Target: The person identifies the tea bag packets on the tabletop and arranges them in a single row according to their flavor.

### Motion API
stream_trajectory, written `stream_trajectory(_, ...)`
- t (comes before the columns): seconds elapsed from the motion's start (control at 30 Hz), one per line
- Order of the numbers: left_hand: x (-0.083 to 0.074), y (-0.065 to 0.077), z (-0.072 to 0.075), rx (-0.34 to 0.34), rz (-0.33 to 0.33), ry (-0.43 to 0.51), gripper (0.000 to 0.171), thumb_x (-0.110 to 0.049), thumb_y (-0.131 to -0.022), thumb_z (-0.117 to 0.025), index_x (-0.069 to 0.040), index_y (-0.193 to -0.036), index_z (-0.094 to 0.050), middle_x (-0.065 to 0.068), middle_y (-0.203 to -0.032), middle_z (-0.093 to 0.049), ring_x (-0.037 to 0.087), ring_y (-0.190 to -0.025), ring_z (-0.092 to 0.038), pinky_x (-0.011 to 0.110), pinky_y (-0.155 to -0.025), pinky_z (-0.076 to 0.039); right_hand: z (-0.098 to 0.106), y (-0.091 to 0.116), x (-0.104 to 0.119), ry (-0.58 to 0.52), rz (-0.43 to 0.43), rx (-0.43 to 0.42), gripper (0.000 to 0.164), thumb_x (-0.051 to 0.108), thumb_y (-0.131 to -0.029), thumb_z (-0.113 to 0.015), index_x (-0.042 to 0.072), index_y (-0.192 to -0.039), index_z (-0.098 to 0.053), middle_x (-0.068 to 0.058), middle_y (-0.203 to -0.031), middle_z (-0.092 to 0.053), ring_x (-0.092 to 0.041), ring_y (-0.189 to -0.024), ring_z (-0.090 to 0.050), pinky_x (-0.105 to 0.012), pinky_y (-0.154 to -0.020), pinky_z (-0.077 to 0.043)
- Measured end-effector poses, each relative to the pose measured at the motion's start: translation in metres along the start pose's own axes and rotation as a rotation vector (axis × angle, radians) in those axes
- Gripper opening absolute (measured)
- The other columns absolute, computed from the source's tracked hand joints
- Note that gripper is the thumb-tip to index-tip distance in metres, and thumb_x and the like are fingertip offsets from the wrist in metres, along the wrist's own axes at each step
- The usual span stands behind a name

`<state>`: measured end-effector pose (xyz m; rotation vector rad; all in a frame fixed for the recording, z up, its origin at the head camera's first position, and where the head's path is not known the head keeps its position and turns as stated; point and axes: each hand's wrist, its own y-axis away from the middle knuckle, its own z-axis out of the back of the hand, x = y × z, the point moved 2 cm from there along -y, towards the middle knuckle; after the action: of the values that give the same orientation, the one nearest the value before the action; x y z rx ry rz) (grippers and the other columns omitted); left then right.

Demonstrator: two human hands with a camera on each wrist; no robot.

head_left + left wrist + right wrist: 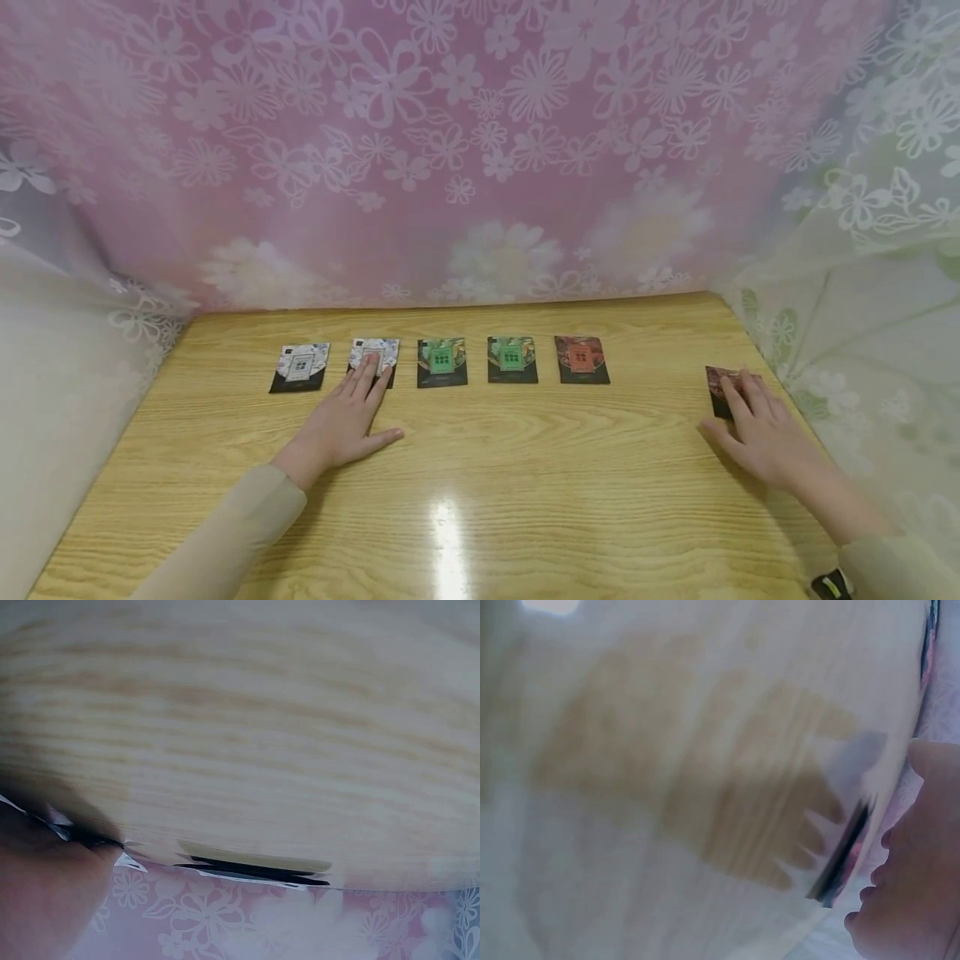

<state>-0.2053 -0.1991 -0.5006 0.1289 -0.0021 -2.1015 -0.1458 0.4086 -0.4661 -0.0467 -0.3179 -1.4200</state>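
My left hand [341,425] lies with straight fingers on a white floral sachet [387,354] with a black base, second from the left in a row. Its thumb points right, over bare wood. At the far right, my right hand [768,442] has its fingers over a dark red sachet [717,402], hiding part of it. The fingers are loosely extended and spread. In the right wrist view this sachet [844,859] appears edge-on near the fingertips. The left wrist view shows part of the left hand [49,892] at a sachet's edge.
Left of the left hand lies another white floral sachet [299,367]. Two green sachets, one near [442,375] and one farther right [513,372], and a red sachet [582,372] continue the row. Floral curtains [480,167] border the wooden table [562,500]. A black object [831,585] sits by the right sleeve.
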Motion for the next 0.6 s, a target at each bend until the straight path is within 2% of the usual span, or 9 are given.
stream_trajectory(0.13,0.000,0.001,0.001,0.004,0.002,-0.003,0.104,-0.071,-0.102,-0.051,-0.002,-0.170,-0.013,0.026,-0.177,0.000,0.041,-0.166,-0.006,0.055,-0.135,-0.021,-0.008,0.001,-0.004,-0.012,0.001,0.012,0.089,0.051,-0.113,-0.042,-0.012,-0.166,-0.007,-0.046,-0.168,0.006,-0.070,-0.152,0.000,-0.083,-0.121,-0.009)
stream_trajectory(0.37,-0.003,0.002,0.003,-0.011,-0.003,0.008,0.103,-0.068,-0.102,-0.054,-0.001,-0.170,-0.016,0.028,-0.177,-0.004,0.043,-0.166,-0.010,0.057,-0.134,-0.024,-0.016,0.002,-0.007,-0.035,-0.010,0.009,0.089,0.051,-0.113,-0.041,-0.010,-0.167,-0.004,-0.042,-0.169,0.013,-0.067,-0.154,0.006,-0.081,-0.123,-0.002)
stream_trajectory(0.6,-0.003,0.002,0.004,-0.013,-0.003,0.008,0.102,-0.067,-0.102,-0.054,-0.001,-0.170,-0.016,0.027,-0.177,-0.005,0.043,-0.166,-0.010,0.056,-0.134,-0.024,-0.016,-0.003,-0.004,-0.027,-0.012,0.013,0.090,0.052,-0.113,-0.040,-0.009,-0.167,0.000,-0.043,-0.168,0.014,-0.065,-0.155,0.009,-0.078,-0.126,0.002)
